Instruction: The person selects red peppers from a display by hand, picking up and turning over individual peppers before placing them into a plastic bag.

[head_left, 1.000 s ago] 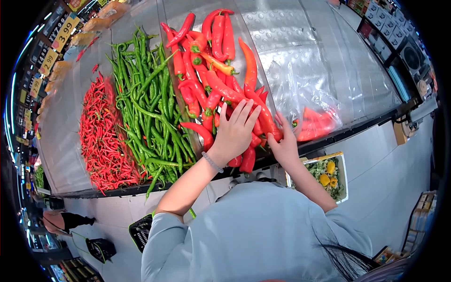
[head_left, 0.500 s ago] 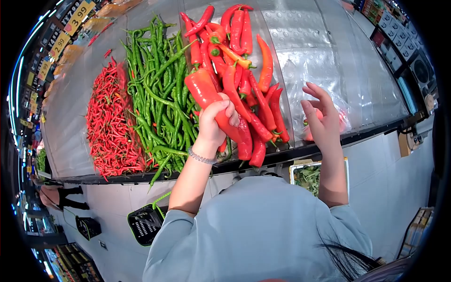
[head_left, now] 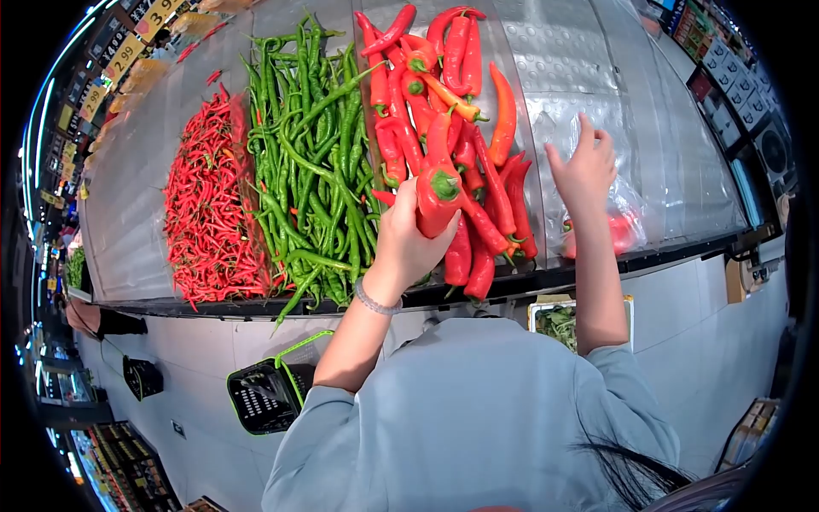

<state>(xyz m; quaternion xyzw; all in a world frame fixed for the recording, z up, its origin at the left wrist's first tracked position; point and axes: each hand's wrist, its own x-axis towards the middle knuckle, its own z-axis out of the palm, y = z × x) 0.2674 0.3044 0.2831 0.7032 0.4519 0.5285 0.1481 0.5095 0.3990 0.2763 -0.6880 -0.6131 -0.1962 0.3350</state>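
A large red chili pepper is gripped in my left hand, its green stem end tipped up toward me. That hand is over the near part of a pile of long red peppers. To the right, my right hand is raised with its fingers apart and nothing in them. Below and beside it lies a clear plastic bag with red peppers inside; my forearm covers part of it.
Long green peppers and small red chilies lie in neighbouring sections of the sloped metal display. A black basket with green trim and a white crate of greens are on the floor. Price signs line the far left.
My left hand has turned the red pepper so its stem end now faces me. My right hand has moved forward, away from my body. The whole view has shifted slightly.
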